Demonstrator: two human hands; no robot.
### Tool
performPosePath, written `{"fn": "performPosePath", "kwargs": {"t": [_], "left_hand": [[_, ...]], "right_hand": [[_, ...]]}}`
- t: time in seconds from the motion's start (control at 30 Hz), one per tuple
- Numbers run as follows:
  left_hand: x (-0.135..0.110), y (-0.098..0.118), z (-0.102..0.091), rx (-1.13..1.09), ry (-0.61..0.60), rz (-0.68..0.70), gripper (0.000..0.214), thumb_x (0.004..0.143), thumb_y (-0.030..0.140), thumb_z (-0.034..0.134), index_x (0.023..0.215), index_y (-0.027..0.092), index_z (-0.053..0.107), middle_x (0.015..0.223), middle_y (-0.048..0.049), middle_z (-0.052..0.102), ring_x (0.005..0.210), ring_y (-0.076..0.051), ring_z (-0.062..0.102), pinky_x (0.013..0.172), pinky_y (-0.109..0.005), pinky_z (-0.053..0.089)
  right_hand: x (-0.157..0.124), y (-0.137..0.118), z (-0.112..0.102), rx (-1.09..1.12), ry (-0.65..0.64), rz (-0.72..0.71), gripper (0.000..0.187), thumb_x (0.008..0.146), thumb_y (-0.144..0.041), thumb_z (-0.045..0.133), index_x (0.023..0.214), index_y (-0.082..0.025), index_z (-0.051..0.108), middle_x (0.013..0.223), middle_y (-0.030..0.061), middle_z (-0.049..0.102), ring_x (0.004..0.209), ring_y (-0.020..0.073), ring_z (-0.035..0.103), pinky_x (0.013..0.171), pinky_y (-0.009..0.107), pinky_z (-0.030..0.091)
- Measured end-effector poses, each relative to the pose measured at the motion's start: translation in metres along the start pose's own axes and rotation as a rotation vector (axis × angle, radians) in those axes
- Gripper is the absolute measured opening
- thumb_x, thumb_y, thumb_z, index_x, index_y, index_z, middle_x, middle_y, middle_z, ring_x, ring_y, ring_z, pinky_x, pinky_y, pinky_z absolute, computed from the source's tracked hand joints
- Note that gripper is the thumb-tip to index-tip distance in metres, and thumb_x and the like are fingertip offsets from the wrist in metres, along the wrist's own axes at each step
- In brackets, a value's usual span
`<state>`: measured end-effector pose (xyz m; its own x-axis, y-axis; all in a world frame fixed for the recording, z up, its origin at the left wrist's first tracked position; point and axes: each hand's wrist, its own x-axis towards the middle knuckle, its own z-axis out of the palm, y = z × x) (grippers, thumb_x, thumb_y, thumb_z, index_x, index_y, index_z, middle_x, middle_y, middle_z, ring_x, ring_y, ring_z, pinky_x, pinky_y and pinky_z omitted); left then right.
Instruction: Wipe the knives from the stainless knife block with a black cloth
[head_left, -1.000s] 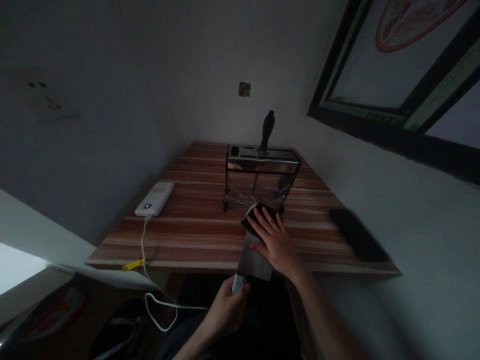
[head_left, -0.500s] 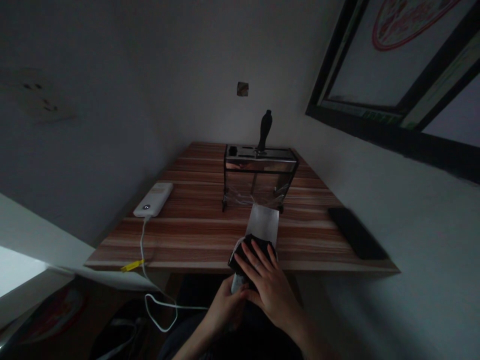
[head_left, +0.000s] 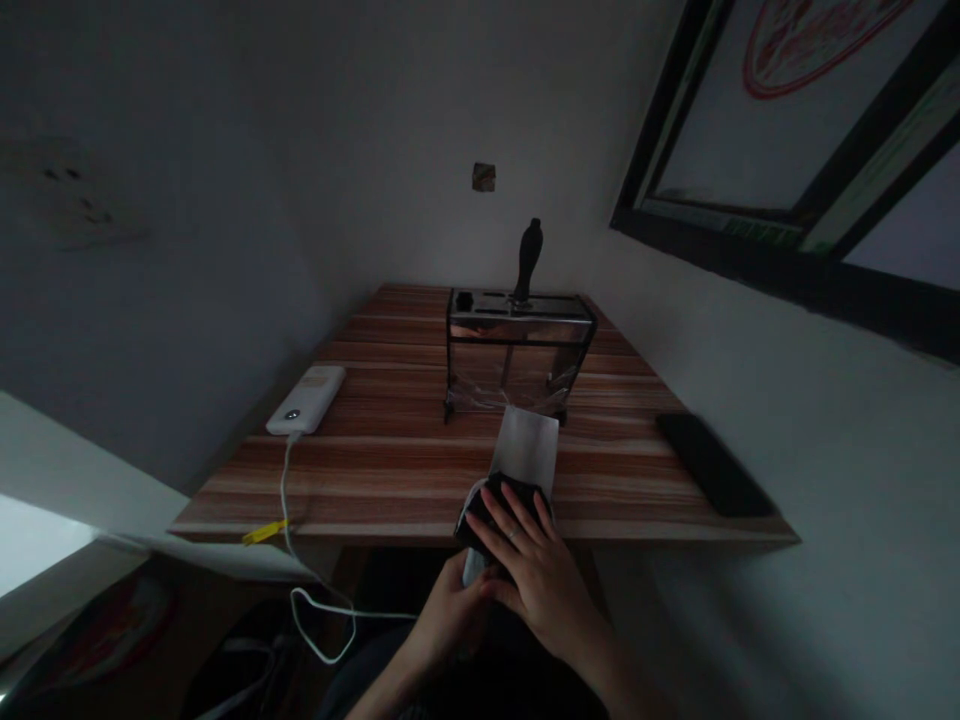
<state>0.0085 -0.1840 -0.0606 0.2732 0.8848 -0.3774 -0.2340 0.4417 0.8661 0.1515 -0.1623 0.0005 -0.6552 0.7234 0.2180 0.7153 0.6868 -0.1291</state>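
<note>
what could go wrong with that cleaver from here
The right hand lies over a black cloth on the cleaver blade; if the cloth slipped, skin might meet an edge. The blade's far end looks close to the rack and could knock it, though the gap is hard to judge. The white cable runs toward the left arm and might snag.

1 ring (head_left: pixel 513 533); bare forearms (head_left: pixel 592 650)

The cloth (head_left: pixel 468 534) is black, the blade (head_left: pixel 527 445) silver-grey, the tabletop (head_left: pixel 382 470) striped reddish brown.
</note>
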Motion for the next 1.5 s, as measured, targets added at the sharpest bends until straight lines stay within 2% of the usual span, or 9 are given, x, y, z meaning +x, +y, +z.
{"fn": "performPosePath", "kwargs": {"t": [0.23,0.53,1.0,1.27,1.5], "left_hand": [[-0.002,-0.001,0.000,0.005,-0.025,-0.015,0.047,0.068,0.061,0.057,0.083,0.018,0.044,0.039,0.0130,0.033,0.027,-0.001,0.021,0.028,-0.015,0.023],[-0.001,-0.001,-0.001,-0.054,-0.071,-0.040,0.046,0.064,0.058,0.062,0.078,0.020,0.041,0.037,0.0143,0.032,0.024,-0.001,0.020,0.026,-0.014,0.024],[-0.002,0.002,0.001,-0.054,-0.058,-0.032,0.048,0.062,0.061,0.062,0.073,0.021,0.037,0.037,0.0140,0.031,0.025,-0.001,0.021,0.025,-0.013,0.022],[-0.003,0.006,0.001,-0.044,-0.068,-0.046,0.047,0.063,0.058,0.062,0.073,0.021,0.036,0.037,0.0140,0.030,0.026,-0.001,0.022,0.025,-0.013,0.024],[-0.001,0.000,-0.001,-0.074,-0.062,-0.048,0.045,0.065,0.057,0.062,0.075,0.021,0.037,0.038,0.0140,0.031,0.026,-0.001,0.021,0.025,-0.013,0.023]], "right_hand": [[0.012,0.015,-0.003,-0.040,0.064,0.021,0.067,0.086,-0.051,0.042,0.142,-0.029,0.013,0.148,0.0029,0.016,0.136,0.0251,0.013,0.106,0.053,0.020],[0.031,0.043,-0.006,-0.091,0.111,0.047,0.067,0.085,-0.052,0.042,0.142,-0.028,0.015,0.149,0.0037,0.016,0.137,0.0239,0.009,0.107,0.053,0.016],[0.060,0.081,-0.011,-0.108,0.164,0.113,0.058,0.089,-0.050,0.037,0.140,-0.029,0.022,0.149,0.0018,0.016,0.137,0.0222,0.006,0.107,0.053,0.013],[0.060,0.080,-0.012,-0.112,0.189,0.137,0.054,0.091,-0.045,0.035,0.140,-0.027,0.024,0.148,0.0023,0.017,0.137,0.0218,0.007,0.108,0.053,0.012],[0.046,0.064,-0.012,-0.074,0.176,0.111,0.049,0.094,-0.036,0.033,0.140,-0.028,0.022,0.148,0.0009,0.019,0.137,0.0200,0.009,0.108,0.052,0.015]]}}
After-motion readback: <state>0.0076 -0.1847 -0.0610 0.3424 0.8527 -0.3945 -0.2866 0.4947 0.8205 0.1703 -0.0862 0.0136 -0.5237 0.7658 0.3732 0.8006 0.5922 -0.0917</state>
